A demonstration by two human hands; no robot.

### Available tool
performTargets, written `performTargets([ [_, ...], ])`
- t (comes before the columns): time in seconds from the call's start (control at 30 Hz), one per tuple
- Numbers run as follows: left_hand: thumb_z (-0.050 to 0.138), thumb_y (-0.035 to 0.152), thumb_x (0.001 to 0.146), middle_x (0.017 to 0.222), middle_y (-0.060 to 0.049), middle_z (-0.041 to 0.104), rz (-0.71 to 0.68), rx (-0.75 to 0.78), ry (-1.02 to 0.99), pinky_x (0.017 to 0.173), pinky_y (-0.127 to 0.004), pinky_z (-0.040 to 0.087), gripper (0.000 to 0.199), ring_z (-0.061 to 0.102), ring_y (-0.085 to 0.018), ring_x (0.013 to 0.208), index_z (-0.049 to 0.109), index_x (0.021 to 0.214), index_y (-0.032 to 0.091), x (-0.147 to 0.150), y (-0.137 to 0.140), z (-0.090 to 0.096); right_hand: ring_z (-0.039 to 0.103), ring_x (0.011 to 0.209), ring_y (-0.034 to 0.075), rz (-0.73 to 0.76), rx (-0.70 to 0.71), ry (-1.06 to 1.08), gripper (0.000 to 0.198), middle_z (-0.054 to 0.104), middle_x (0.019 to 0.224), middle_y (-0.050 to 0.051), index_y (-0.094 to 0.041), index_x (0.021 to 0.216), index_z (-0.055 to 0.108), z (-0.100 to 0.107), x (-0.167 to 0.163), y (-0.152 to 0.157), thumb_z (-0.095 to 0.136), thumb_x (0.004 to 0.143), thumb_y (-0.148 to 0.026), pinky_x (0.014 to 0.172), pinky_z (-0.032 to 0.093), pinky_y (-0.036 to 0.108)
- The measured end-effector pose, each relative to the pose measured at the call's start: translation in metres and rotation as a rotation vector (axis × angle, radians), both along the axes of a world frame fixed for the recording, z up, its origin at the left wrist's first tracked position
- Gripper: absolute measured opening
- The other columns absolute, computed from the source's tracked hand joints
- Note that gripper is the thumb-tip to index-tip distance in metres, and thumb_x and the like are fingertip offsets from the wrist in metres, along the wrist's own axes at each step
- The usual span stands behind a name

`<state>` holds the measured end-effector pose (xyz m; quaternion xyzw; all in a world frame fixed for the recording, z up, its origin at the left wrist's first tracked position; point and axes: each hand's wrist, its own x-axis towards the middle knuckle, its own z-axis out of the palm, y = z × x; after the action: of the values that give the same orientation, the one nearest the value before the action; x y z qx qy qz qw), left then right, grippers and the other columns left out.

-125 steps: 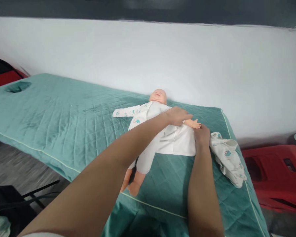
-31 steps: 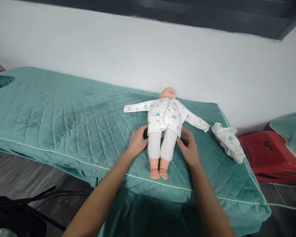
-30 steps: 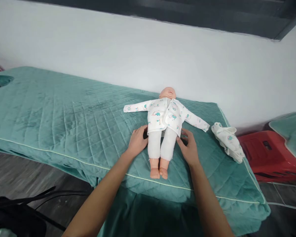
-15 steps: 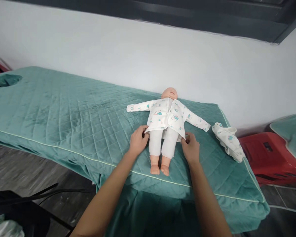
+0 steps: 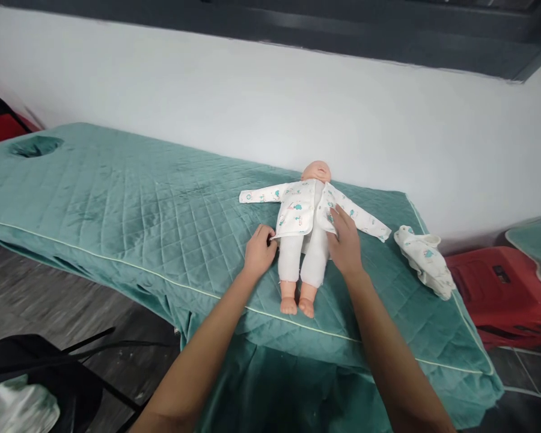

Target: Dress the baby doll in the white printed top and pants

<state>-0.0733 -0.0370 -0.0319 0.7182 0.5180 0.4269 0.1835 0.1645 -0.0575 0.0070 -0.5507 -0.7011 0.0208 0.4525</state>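
Lying face up on the green quilted bed [image 5: 162,204], doll [image 5: 314,255] wears a patterned white jacket [image 5: 296,207], both sleeves spread outward; front panels part over the chest. White cloth covers the legs down to the ankles; feet bare, toward the person. Left hand [image 5: 260,251] at the jacket's lower corner: grip pinching the hem between thumb and fingers. Right hand [image 5: 346,245] over the opposite front panel, fingers extended and touching fabric; cannot tell whether its grip holds any cloth. Crumpled garment [image 5: 426,263], similar print, near the bed's end. Beyond that edge, a red plastic seat [image 5: 507,285]. White wall [image 5: 252,102] behind the doll's head.
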Motion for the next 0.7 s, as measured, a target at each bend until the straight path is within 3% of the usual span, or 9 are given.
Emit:
performTargets([
  [0.1,0.047,0.01,0.078,0.087,-0.002,0.056,0.015,-0.022,0.006,0.078,-0.03,0.043,0.014,0.053,-0.018,0.083,0.048,0.083,0.023,0.0,0.0,0.0,0.042,0.144,0.022,0.174,-0.036,0.037,0.042,0.052,0.15,0.006,-0.025,0.136,0.059,0.007,-0.006,0.009,0.045,0.097,-0.03,0.122,0.03,0.05],
  [0.2,0.047,0.009,0.079,0.086,-0.002,0.056,0.013,-0.026,0.004,0.078,-0.03,0.043,0.014,0.053,-0.018,0.083,0.048,0.084,0.022,0.0,0.0,0.0,0.035,0.148,0.022,0.303,-0.097,0.007,0.041,0.05,0.151,0.004,-0.028,0.138,0.058,0.005,-0.007,0.0,0.047,0.099,-0.031,0.125,0.023,0.051],
  [0.33,0.047,0.01,0.079,0.086,-0.001,0.056,0.002,-0.02,-0.004,0.079,-0.03,0.043,0.014,0.053,-0.018,0.083,0.049,0.085,0.022,0.0,0.001,-0.001,0.026,0.152,0.024,0.349,-0.221,-0.053,0.042,0.043,0.156,0.003,-0.031,0.139,0.058,0.008,-0.001,-0.015,0.051,0.098,-0.036,0.125,0.016,0.057],
  [0.4,0.047,0.009,0.077,0.088,-0.001,0.057,0.002,-0.022,-0.019,0.079,-0.03,0.044,0.015,0.053,-0.017,0.083,0.048,0.084,0.022,0.0,0.0,0.0,0.032,0.15,0.025,0.364,-0.249,0.001,0.042,0.047,0.154,0.005,-0.029,0.136,0.06,0.017,0.002,-0.012,0.053,0.096,-0.04,0.124,0.02,0.056],
  [0.47,0.048,0.007,0.076,0.091,-0.002,0.058,-0.003,-0.028,-0.044,0.08,-0.03,0.045,0.016,0.054,-0.017,0.085,0.047,0.083,0.022,0.0,0.0,0.001,0.047,0.14,0.025,0.295,-0.222,0.115,0.042,0.057,0.145,0.009,-0.024,0.129,0.064,0.028,0.003,0.001,0.055,0.094,-0.045,0.118,0.033,0.052],
  [0.53,0.048,0.007,0.075,0.094,-0.002,0.059,-0.012,-0.034,-0.071,0.082,-0.03,0.045,0.017,0.055,-0.017,0.088,0.045,0.081,0.022,0.0,-0.001,0.003,0.061,0.119,0.025,0.116,-0.195,0.199,0.041,0.066,0.13,0.012,-0.02,0.12,0.066,0.039,0.002,0.025,0.056,0.091,-0.048,0.105,0.046,0.047],
  [0.6,0.048,0.006,0.075,0.094,-0.002,0.059,-0.02,-0.038,-0.09,0.083,-0.03,0.046,0.017,0.056,-0.017,0.089,0.045,0.081,0.023,0.0,-0.002,0.005,0.065,0.1,0.024,-0.095,-0.227,0.182,0.038,0.069,0.114,0.012,-0.017,0.109,0.066,0.047,0.001,0.056,0.055,0.089,-0.048,0.094,0.05,0.045],
  [0.7,0.047,0.006,0.076,0.094,-0.002,0.059,-0.031,-0.04,-0.101,0.083,-0.03,0.046,0.018,0.056,-0.017,0.089,0.045,0.081,0.023,-0.001,-0.002,0.005,0.064,0.092,0.028,-0.326,-0.375,0.041,0.036,0.068,0.096,0.014,-0.015,0.095,0.063,0.053,-0.001,0.105,0.054,0.089,-0.049,0.088,0.048,0.045],
])
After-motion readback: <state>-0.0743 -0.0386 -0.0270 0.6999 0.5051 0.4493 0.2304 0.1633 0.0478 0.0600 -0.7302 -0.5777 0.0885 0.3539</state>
